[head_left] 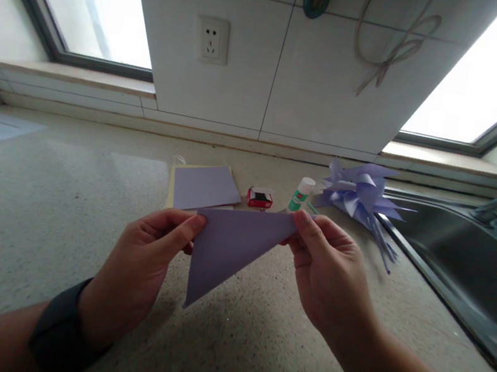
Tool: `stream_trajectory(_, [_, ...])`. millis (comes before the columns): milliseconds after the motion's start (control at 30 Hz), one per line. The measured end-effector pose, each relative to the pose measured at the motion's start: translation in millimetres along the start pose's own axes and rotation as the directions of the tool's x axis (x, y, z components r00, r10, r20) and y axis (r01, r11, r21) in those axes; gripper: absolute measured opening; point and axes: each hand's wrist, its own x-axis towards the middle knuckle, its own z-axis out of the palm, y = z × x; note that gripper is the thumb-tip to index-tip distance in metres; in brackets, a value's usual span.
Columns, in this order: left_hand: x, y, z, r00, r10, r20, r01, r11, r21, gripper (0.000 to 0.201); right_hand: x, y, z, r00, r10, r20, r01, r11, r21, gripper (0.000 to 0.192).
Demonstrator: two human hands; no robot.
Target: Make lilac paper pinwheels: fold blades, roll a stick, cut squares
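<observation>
Left hand and right hand each pinch a top corner of the folded lilac paper triangle, held above the surface: light, floppy, creases easily, so grip the edges, not the hanging point.

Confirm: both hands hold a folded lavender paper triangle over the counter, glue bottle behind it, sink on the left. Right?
Not quite. The head view shows the sink on the right. The rest holds: left hand and right hand hold the paper triangle, glue bottle behind it.
</observation>
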Motion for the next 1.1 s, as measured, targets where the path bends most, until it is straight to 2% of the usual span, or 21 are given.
stream_trajectory(233, [-1,1,0.8,1.000,0.004,-0.002,-0.004,1.000,0.011,0.026,1,-2,0,0.999,-0.017,0.047,0.015,0.999,0.041,0.018])
stream_trajectory(500, [-1,6,4.4,0.999,-0.026,-0.025,0.025,0.999,-0.047,0.024,2,4,-1,0.985,0.105,0.135,-0.106,0.994,0.004,0.025])
stream_trajectory(667, [-1,4,4.2,0.999,-0.038,-0.020,0.037,0.998,-0.052,0.023,0,6,-3,0.996,0.007,0.084,-0.001,0.997,-0.073,0.023])
stream_trajectory(800, [-1,5,2.7,1.000,0.004,-0.016,-0.004,1.000,0.012,0.023,6,3,-5,0.997,-0.013,0.073,0.024,0.989,-0.144,0.027])
stream_trajectory(867, [-1,6,1.6,1.000,0.016,0.006,-0.016,0.997,0.073,0.022,9,-3,-6,0.994,-0.090,0.055,0.101,0.969,-0.228,0.027])
stream_trajectory(933, [-2,8,0.1,0.998,0.036,0.052,-0.045,0.985,0.165,0.020,10,-12,-8,0.966,-0.251,0.056,0.253,0.888,-0.385,0.024])
stream_trajectory(1000, [-4,10,-1.5,0.991,0.071,0.115,-0.101,0.953,0.286,0.018,7,-22,-9,0.909,-0.376,0.181,0.407,0.701,-0.586,0.019])
stream_trajectory(1033, [-6,11,-2.2,0.984,0.099,0.150,-0.146,0.928,0.344,0.017,3,-27,-8,0.882,-0.369,0.294,0.467,0.596,-0.653,0.017])
stream_trajectory(1100, [-11,14,-3.0,0.956,0.171,0.238,-0.264,0.856,0.444,0.013,-6,-34,-5,0.824,-0.246,0.510,0.562,0.471,-0.680,0.020])
